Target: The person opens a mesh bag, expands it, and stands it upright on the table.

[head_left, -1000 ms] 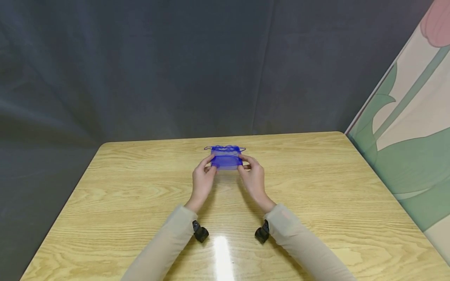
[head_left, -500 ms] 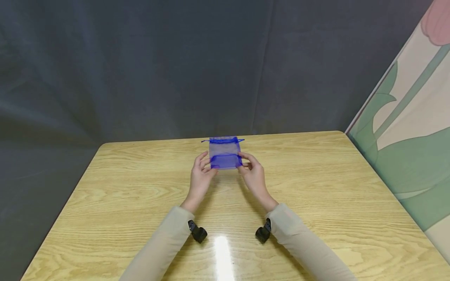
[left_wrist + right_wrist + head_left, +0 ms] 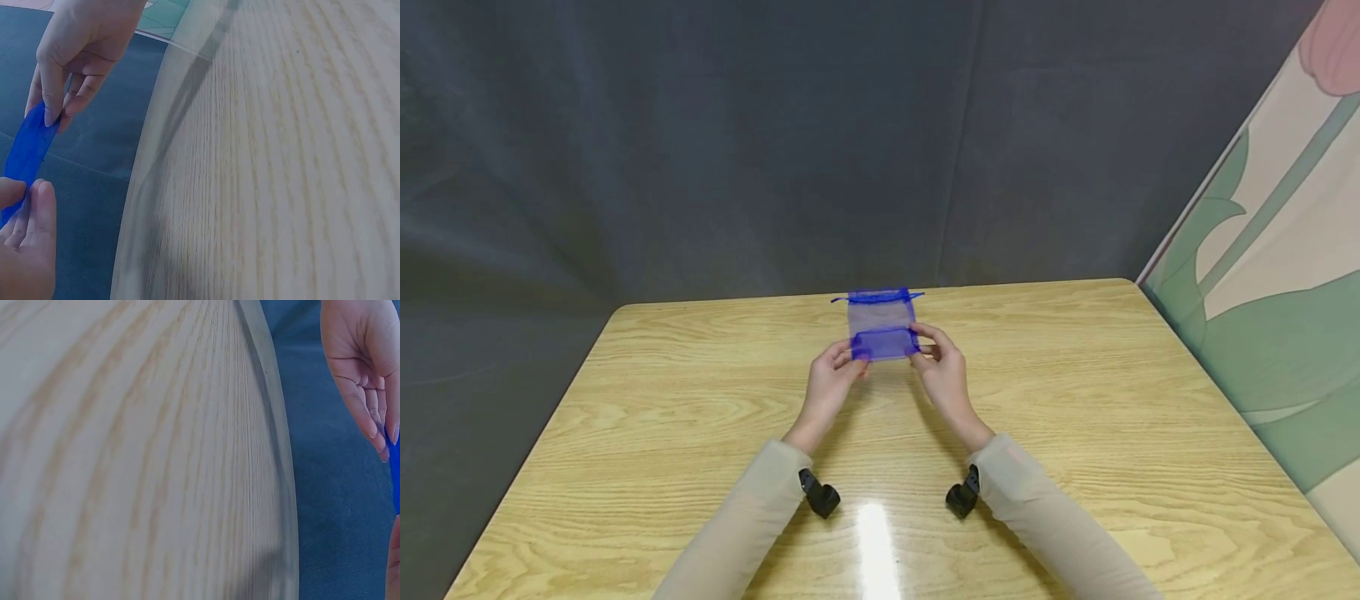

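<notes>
A sheer blue drawstring pouch [image 3: 883, 342] is held up over the far part of the table in the head view, its drawstring end pointing away. The lower part is a deeper blue, as if folded or doubled. My left hand [image 3: 827, 388] pinches its near left corner between thumb and fingers, while my right hand [image 3: 946, 383] pinches the near right corner. In the left wrist view the pouch [image 3: 28, 147] stretches between both hands. Only a strip of the pouch [image 3: 394, 469] shows at the edge of the right wrist view, where my right hand is mostly cut off.
A wood-grain table [image 3: 700, 400] lies under my hands, with its far edge against a dark curtain [image 3: 775, 150]. At the right stands a panel with a flower pattern [image 3: 1285, 308]. Small black cameras [image 3: 820, 494] sit at both sleeve cuffs.
The pouch's drawstring end has swung up and away, so more of the pouch shows flat. My left fingers lifted off partway and now pinch the corner again. The right hand has hardly moved.
</notes>
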Available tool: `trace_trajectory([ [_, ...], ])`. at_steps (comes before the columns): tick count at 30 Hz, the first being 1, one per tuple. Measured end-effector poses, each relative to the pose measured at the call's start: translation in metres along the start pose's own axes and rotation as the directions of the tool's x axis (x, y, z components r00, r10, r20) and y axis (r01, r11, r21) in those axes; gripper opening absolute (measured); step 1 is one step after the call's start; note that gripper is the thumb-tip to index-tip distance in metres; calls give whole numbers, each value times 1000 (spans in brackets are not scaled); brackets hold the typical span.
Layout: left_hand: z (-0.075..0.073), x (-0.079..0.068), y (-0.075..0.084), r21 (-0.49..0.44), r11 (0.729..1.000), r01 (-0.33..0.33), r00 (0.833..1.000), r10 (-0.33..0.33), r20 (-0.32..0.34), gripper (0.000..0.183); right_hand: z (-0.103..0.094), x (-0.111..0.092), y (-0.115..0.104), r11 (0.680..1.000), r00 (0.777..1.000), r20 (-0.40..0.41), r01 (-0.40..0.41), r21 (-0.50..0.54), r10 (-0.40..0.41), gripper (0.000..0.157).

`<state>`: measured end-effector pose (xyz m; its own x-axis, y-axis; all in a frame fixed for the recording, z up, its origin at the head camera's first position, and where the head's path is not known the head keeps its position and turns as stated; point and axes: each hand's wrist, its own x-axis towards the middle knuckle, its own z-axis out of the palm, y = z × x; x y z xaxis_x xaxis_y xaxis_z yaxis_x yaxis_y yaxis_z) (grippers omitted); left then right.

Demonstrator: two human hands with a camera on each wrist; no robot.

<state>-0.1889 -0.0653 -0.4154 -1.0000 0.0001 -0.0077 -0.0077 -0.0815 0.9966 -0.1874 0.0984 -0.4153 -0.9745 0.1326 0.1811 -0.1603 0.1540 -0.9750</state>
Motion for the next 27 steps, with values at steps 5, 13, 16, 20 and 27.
trace_trajectory([
  [5, -1, -1, -1, 10, 1000, -2, 999, 2, 39, 24, 0, 0, 1, 1000, 1000, -11, 10, 7, -10, 38],
  [13, 0, -2, -1, -5, 1000, 18, 998, -17, 62, 19, -2, 0, 0, 1000, 1000, -11, 6, 16, -6, 39],
  [16, 0, -1, -1, 4, 1000, 18, 998, -18, 63, 18, -2, 0, 0, 1000, 1000, -12, 7, 21, -7, 39],
  [20, 0, -2, -1, 29, 999, 20, 998, -22, 67, 17, -2, 0, 1, 1000, 1000, -13, 0, 20, 1, 39],
  [27, 0, -2, -3, 28, 999, 17, 998, -19, 67, 15, -1, 0, 1, 1000, 1000, -9, -10, 15, 10, 38],
])
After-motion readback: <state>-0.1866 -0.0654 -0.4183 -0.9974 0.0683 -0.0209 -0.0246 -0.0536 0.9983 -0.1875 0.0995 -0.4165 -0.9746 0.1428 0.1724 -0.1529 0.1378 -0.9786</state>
